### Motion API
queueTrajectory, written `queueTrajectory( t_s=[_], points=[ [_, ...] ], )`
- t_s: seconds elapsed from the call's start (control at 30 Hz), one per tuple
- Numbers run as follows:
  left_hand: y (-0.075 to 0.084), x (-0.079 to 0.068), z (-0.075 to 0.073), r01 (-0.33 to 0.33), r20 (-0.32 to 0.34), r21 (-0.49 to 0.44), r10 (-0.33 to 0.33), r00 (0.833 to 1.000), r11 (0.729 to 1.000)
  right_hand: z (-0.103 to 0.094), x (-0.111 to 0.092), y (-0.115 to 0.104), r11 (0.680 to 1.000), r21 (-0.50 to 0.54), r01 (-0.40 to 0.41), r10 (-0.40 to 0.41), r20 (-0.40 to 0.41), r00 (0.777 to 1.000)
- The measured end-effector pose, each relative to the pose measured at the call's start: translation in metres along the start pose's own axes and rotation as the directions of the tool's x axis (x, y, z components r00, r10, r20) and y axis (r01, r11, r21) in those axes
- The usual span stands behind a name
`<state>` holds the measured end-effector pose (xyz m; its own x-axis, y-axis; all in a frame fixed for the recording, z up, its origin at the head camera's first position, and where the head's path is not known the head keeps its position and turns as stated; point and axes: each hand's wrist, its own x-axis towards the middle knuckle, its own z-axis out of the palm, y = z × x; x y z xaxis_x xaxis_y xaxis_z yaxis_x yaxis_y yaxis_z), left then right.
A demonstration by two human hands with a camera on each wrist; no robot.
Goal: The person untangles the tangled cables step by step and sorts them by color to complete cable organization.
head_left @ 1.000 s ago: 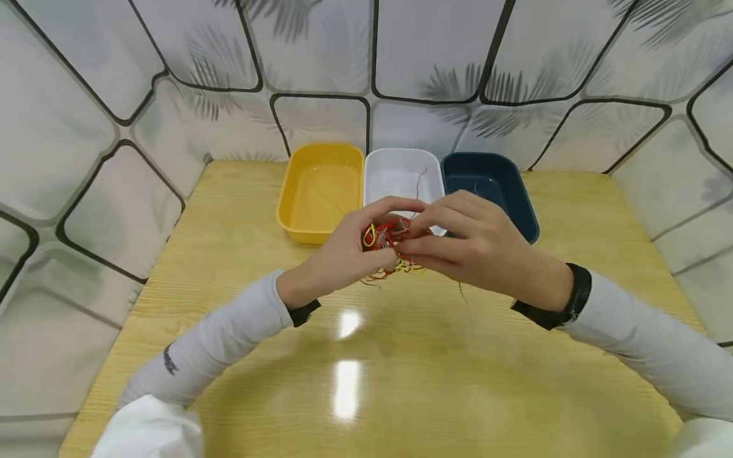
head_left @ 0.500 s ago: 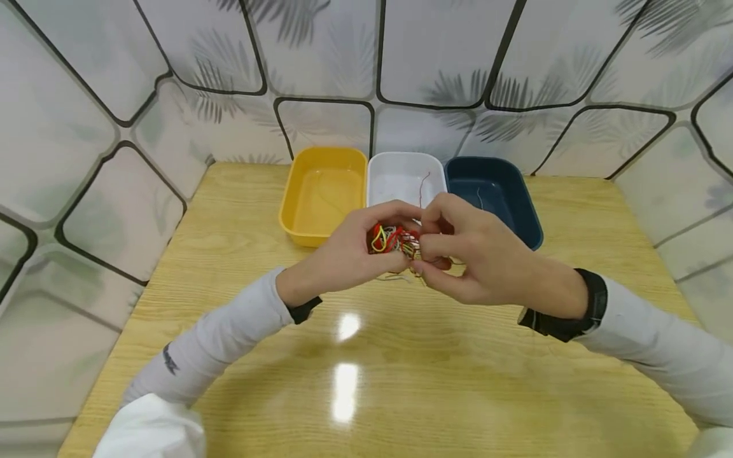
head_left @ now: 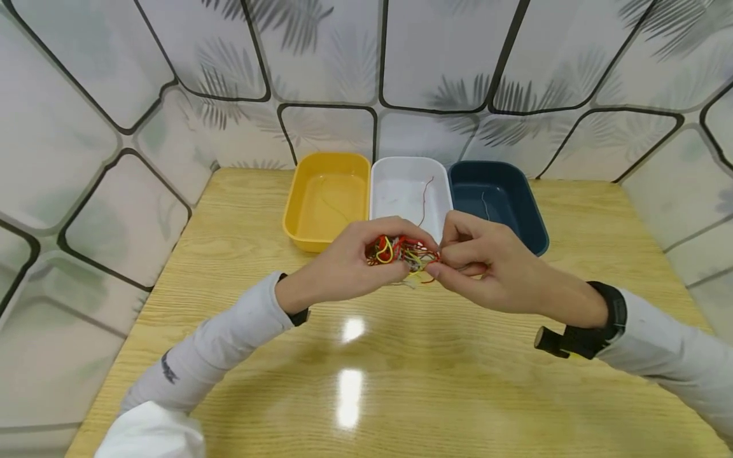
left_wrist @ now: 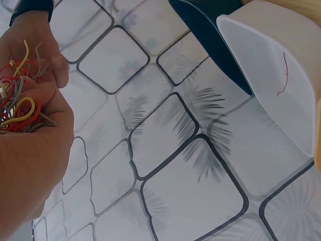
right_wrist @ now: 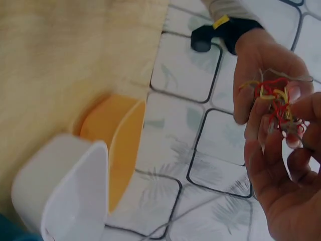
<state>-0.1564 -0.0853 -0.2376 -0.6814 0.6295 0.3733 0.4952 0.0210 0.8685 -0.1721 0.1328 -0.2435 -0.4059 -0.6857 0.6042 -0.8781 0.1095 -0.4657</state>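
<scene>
A tangle of red, yellow and grey strings (head_left: 395, 250) fills the curled left hand (head_left: 352, 264), which grips it between thumb and fingers. Loose ends stick out below the thumb. At the tangle's right end, the right hand (head_left: 498, 264) pinches strands between thumb and forefinger, its other fingers folded in. The right wrist view shows the left hand (right_wrist: 266, 60) behind the tangle (right_wrist: 278, 103) and the right hand (right_wrist: 283, 196) in front of it. The palm side of the left hand is largely hidden. Which single strand the right fingertips pinch I cannot tell.
Three bins stand side by side against the patterned wall: yellow (head_left: 294, 226) with a thin yellow string (head_left: 333, 207), white (head_left: 380, 191) with a red string (head_left: 424, 200), dark blue (head_left: 529, 213) with a pale string (head_left: 485, 203). A wooden table (head_left: 435, 381) lies beneath.
The right hand has shifted right and slightly down, from fingers reaching into the tangle to pinching at its right end. The left hand keeps its grip. The head view has tilted slightly.
</scene>
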Motion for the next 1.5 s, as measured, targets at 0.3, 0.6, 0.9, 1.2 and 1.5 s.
queueTrajectory(
  t_s=[0.3, 0.6, 0.9, 1.2, 1.5],
  points=[
    [0.001, 0.001, 0.003, 0.0, -0.008, 0.113, 0.001, 1.0, 0.994, 0.012, 0.001, 0.001, 0.997, -0.068, 0.022, -0.028, -0.098, 0.995],
    [-0.004, -0.006, 0.011, -0.179, -0.106, 0.167, 0.198, 0.974, 0.97, 0.004, -0.007, 0.001, 0.937, 0.343, -0.064, 0.046, 0.06, 0.997],
    [-0.031, -0.009, 0.003, -0.298, 0.001, 0.403, 0.325, 0.946, 0.866, -0.002, -0.02, 0.001, 0.973, 0.043, -0.225, 0.221, 0.076, 0.972],
    [-0.038, -0.006, -0.001, -0.225, -0.022, 0.361, 0.249, 0.968, 0.905, -0.016, -0.023, -0.001, 0.976, 0.18, -0.118, 0.114, 0.033, 0.993],
    [-0.036, 0.001, 0.005, -0.236, -0.013, 0.312, 0.253, 0.967, 0.92, -0.016, -0.03, -0.007, 0.933, 0.359, -0.028, 0.054, -0.062, 0.997]
  ],
)
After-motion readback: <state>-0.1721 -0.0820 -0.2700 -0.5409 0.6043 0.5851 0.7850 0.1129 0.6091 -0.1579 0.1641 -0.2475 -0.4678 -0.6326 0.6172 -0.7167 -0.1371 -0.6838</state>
